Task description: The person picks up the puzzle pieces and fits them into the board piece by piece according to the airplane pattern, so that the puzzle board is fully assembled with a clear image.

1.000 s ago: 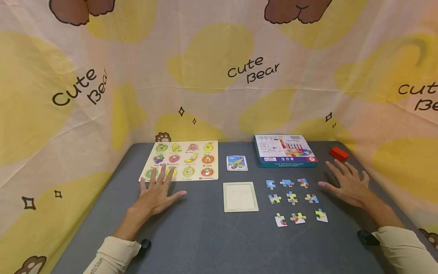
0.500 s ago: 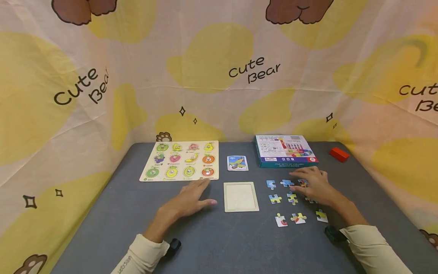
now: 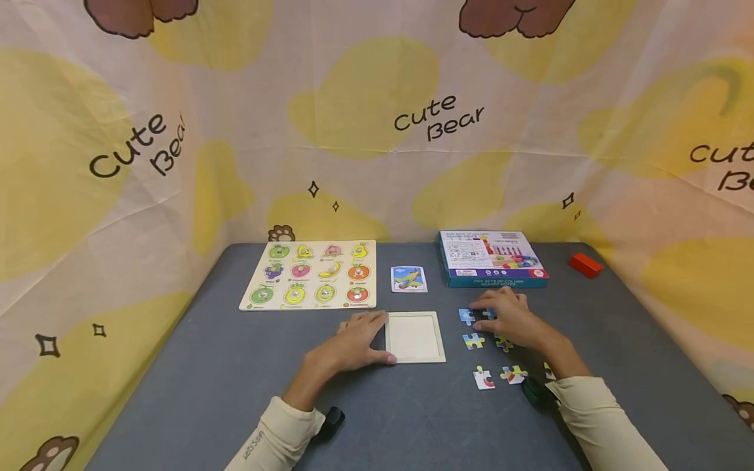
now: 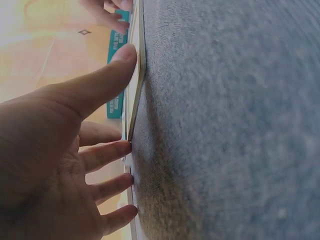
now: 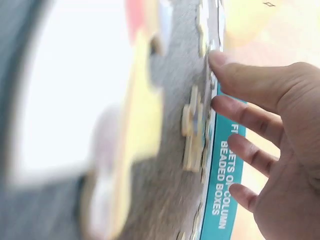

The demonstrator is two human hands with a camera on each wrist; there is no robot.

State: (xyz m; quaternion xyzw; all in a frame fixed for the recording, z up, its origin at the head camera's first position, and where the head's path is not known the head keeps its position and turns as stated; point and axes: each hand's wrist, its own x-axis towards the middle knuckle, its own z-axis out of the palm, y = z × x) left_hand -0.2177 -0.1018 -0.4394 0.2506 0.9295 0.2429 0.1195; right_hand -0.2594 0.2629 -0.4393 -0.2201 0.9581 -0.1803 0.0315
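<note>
Head view: the left hand spreads wide along the left edge of the shallow wooden tray, thumb by its near corner, fingers toward the far one, gripping nothing. Right of the tray lie the puzzle pieces; the right hand is over the far ones, thumb and forefinger narrowly parted beside the far left blue piece — whether they touch it, I cannot tell. The airplane card lies just beyond the tray, handy for matching.

To lift cleanly, I would pinch the blue piece by opposite edges, low to the table, then raise it straight — dragging could nudge the blue-and-yellow piece on its near side. The left hand need only steady the tray's rim, thumb clear of the recess.
</note>
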